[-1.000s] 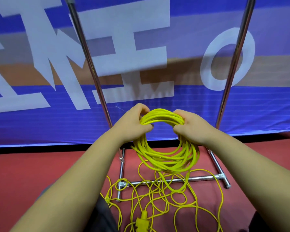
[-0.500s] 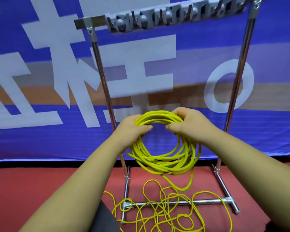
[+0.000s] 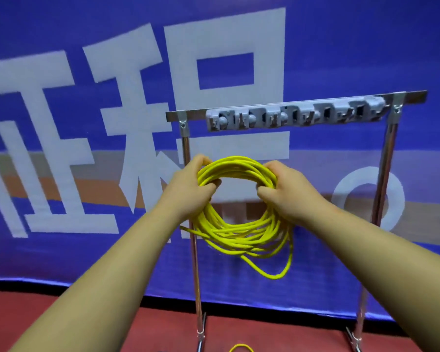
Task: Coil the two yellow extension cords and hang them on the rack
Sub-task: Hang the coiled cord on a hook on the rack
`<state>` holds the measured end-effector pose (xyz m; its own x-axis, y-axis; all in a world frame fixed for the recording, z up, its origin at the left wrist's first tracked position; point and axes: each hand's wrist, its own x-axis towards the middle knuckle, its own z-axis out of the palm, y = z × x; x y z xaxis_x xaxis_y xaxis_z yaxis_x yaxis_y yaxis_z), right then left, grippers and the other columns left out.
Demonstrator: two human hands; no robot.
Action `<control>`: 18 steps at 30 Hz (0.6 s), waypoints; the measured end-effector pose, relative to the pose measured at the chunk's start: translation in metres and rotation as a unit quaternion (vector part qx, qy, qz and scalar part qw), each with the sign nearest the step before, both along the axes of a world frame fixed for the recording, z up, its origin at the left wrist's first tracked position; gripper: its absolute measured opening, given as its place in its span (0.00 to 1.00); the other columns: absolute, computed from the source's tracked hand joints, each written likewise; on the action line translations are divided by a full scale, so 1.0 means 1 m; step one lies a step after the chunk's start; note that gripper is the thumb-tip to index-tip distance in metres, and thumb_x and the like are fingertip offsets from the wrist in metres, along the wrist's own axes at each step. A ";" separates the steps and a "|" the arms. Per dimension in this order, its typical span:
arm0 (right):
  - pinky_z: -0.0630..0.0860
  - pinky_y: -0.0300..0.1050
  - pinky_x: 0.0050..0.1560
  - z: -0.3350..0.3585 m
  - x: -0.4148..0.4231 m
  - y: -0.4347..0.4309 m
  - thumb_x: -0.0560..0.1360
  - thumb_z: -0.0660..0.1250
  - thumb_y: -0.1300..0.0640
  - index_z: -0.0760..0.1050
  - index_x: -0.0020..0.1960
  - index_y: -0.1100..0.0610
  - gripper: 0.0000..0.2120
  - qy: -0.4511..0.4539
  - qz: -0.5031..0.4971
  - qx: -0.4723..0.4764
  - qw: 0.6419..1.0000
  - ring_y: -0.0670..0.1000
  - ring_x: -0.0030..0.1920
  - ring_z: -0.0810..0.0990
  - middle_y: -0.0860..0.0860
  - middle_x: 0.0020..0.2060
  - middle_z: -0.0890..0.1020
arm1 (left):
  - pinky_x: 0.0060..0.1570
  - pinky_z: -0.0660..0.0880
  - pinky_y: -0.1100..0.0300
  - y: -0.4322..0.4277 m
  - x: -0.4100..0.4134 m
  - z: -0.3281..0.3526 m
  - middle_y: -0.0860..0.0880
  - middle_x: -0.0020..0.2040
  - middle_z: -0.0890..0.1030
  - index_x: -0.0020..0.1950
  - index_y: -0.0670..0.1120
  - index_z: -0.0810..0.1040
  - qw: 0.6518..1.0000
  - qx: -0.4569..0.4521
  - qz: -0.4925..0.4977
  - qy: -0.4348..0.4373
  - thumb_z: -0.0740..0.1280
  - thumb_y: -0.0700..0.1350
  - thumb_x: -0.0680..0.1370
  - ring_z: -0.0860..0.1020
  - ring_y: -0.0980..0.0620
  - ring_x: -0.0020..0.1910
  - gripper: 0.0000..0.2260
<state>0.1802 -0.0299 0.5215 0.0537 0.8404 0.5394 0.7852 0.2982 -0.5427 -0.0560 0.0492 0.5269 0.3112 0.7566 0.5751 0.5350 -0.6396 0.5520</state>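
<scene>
The view has swung upward; the rack's top bar point(image 3: 196, 113) and its grey hook strip point(image 3: 295, 118), out of frame a second ago, now cross the upper right; the left grip point(image 3: 191, 189) and right grip point(image 3: 285, 194) have lifted the yellow coil point(image 3: 239, 237) from near the base rail to just below that strip; the floor tangle has dropped away, leaving one small loop point(image 3: 240, 348) at the bottom edge.

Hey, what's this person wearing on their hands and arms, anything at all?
Nothing shows. The left hand and right hand are bare: no gloves, rings or watch visible. The left forearm and right forearm are bare too, with no sleeve in view.
</scene>
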 end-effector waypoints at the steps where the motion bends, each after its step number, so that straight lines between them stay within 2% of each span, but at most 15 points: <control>1: 0.73 0.50 0.41 0.012 -0.002 0.005 0.76 0.70 0.59 0.76 0.56 0.56 0.10 -0.011 -0.002 0.010 1.000 0.58 0.45 0.79 0.54 0.45 0.81 | 0.42 0.83 0.44 0.002 -0.001 0.010 0.52 0.40 0.82 0.54 0.61 0.71 1.000 0.021 0.007 0.005 0.70 0.51 0.77 0.84 0.48 0.39 0.10; 3: 0.73 0.51 0.40 0.034 -0.004 0.015 0.77 0.69 0.58 0.73 0.58 0.55 0.11 -0.026 -0.004 0.025 0.999 0.59 0.44 0.79 0.54 0.44 0.80 | 0.42 0.83 0.46 0.007 -0.004 0.032 0.52 0.41 0.82 0.55 0.63 0.70 0.997 0.066 0.032 0.018 0.69 0.51 0.78 0.83 0.49 0.39 0.11; 6: 0.76 0.50 0.40 0.069 -0.007 0.025 0.77 0.70 0.56 0.70 0.63 0.49 0.16 -0.031 0.001 0.059 0.998 0.54 0.41 0.81 0.52 0.45 0.82 | 0.42 0.82 0.48 0.015 -0.006 0.066 0.51 0.42 0.82 0.57 0.62 0.70 0.991 0.114 0.060 0.029 0.68 0.52 0.79 0.82 0.48 0.40 0.10; 10: 0.74 0.49 0.45 0.106 -0.006 0.045 0.76 0.70 0.56 0.75 0.62 0.49 0.15 -0.049 -0.011 0.128 0.991 0.56 0.47 0.79 0.51 0.48 0.81 | 0.40 0.81 0.49 0.030 -0.005 0.106 0.48 0.43 0.81 0.57 0.59 0.70 0.990 0.123 0.068 0.031 0.67 0.50 0.81 0.81 0.46 0.41 0.09; 13: 0.71 0.47 0.46 0.125 -0.005 0.059 0.79 0.69 0.55 0.77 0.63 0.48 0.13 -0.046 -0.018 0.159 0.986 0.55 0.48 0.79 0.51 0.48 0.81 | 0.38 0.78 0.54 0.041 -0.002 0.132 0.48 0.42 0.80 0.59 0.57 0.71 0.988 0.139 0.062 0.025 0.68 0.50 0.81 0.80 0.47 0.41 0.09; 16: 0.73 0.48 0.47 0.136 -0.005 0.073 0.82 0.67 0.52 0.77 0.65 0.48 0.12 -0.054 -0.029 0.155 0.986 0.55 0.48 0.79 0.52 0.48 0.81 | 0.35 0.74 0.59 0.056 0.002 0.147 0.53 0.41 0.79 0.61 0.55 0.71 0.989 0.132 0.062 0.024 0.67 0.45 0.81 0.79 0.52 0.40 0.11; 18: 0.74 0.49 0.45 0.142 -0.003 0.083 0.83 0.66 0.51 0.77 0.64 0.48 0.11 -0.073 -0.048 0.128 0.988 0.55 0.47 0.79 0.53 0.47 0.82 | 0.37 0.75 0.58 0.068 0.004 0.150 0.52 0.44 0.81 0.61 0.55 0.71 0.992 0.114 0.045 0.023 0.67 0.50 0.82 0.79 0.52 0.42 0.10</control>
